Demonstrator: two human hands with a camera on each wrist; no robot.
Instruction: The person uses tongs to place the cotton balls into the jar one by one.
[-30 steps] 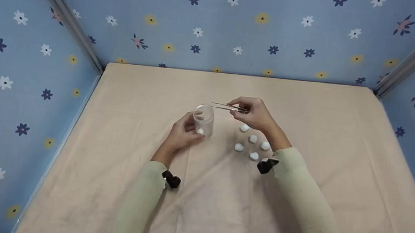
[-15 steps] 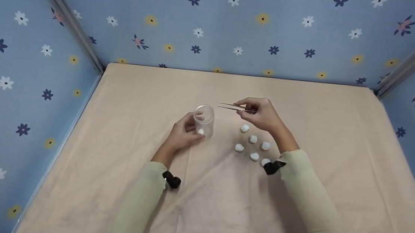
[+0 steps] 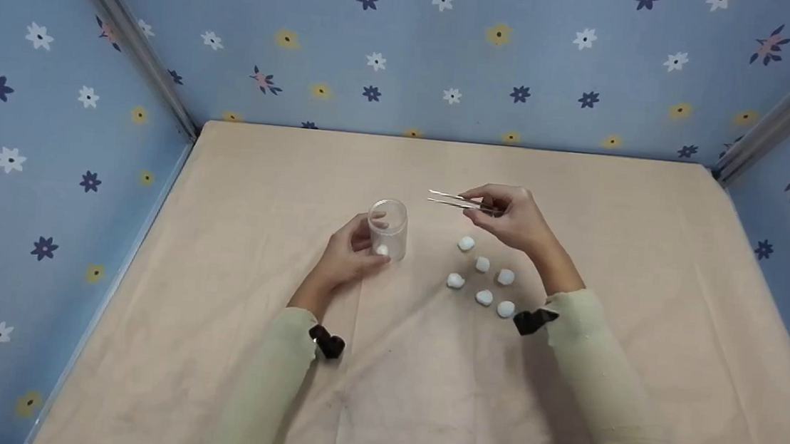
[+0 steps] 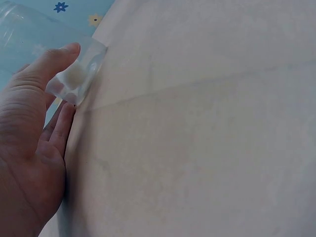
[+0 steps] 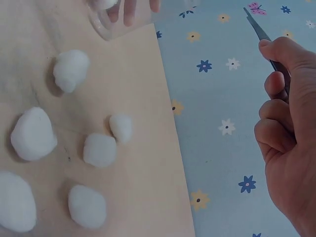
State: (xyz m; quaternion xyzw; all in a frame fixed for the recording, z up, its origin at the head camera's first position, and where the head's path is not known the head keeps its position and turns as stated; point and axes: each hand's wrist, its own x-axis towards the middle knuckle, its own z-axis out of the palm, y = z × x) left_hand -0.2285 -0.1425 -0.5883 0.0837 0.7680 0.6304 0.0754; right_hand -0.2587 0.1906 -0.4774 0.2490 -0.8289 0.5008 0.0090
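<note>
Cotton balls (image 3: 482, 264), six of them, sit between the clear cup (image 3: 398, 242) and the right edge of the surface (image 3: 625, 206). They look light and soft: pinch gently round the middle. The left hand (image 3: 349, 255) curls its fingers round the cup, one ball (image 3: 382, 250) inside. The right hand's (image 3: 513, 219) fingers pinch tweezers (image 3: 450, 203), tips apart and empty.

Right-hand fingers (image 5: 275, 118) hide the rear end of the tweezers (image 5: 259, 28).
</note>
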